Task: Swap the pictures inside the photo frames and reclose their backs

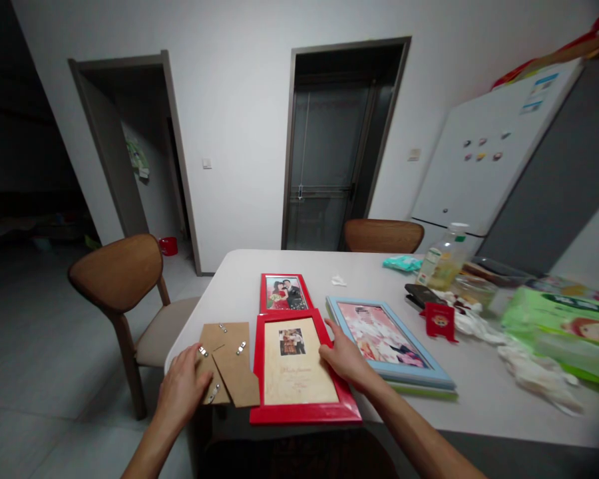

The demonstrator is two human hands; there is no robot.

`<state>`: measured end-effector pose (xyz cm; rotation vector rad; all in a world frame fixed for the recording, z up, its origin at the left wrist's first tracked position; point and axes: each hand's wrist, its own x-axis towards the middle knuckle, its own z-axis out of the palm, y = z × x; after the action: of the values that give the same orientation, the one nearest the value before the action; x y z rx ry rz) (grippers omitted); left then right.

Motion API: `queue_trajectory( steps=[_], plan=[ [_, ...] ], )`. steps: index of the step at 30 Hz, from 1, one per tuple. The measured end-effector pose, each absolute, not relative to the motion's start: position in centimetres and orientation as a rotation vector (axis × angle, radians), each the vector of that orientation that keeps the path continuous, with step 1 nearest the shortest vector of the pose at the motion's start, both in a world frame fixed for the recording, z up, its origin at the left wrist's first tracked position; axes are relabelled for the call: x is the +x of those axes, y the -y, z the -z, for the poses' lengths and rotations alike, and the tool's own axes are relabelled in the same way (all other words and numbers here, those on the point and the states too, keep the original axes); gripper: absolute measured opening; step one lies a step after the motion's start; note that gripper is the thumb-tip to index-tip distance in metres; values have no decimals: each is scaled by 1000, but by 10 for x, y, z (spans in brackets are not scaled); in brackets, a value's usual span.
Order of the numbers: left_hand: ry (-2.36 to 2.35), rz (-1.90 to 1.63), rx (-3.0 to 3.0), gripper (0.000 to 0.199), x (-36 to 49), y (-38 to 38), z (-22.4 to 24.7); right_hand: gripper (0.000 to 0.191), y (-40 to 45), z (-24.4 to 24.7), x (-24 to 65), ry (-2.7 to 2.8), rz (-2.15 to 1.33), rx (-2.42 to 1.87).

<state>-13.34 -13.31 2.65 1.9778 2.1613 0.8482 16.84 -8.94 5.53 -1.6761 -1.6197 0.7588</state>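
Red picture frame (259,399) in the grip of a right hand (343,356), partly curled, fingers over its right side, at the near edge of a white table (379,269). A left hand (182,386), loosely bent, rests on the left edge of a brown backing board (237,372) with metal clips, just left of the frame.

Lies on the white table (249,266) as brown backing board (235,372) with metal clips (241,347), just left of a red frame (304,414) around cream print (299,382).
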Motion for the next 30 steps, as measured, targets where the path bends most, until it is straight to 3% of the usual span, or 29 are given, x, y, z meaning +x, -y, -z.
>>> queue_trajectory(
  steps=[4,9,15,22,30],
  plan=[
    [-1754,-1074,2062,42,-76,148,-35,74,98,-69,165,1084,-1434,-1281],
    [-1333,-1090,2232,56,1,165,-52,81,104,-79,160,939,-1547,-1094],
    [-1281,-1244,2345,50,15,157,-64,74,98,-75,163,1289,-1292,-1250],
    [-1759,-1431,1780,45,-50,158,-71,43,84,-46,172,2022,-375,-1752],
    [-1899,-1220,1651,43,-89,165,-27,25,83,-30,165,2210,-137,-1909]
  ],
)
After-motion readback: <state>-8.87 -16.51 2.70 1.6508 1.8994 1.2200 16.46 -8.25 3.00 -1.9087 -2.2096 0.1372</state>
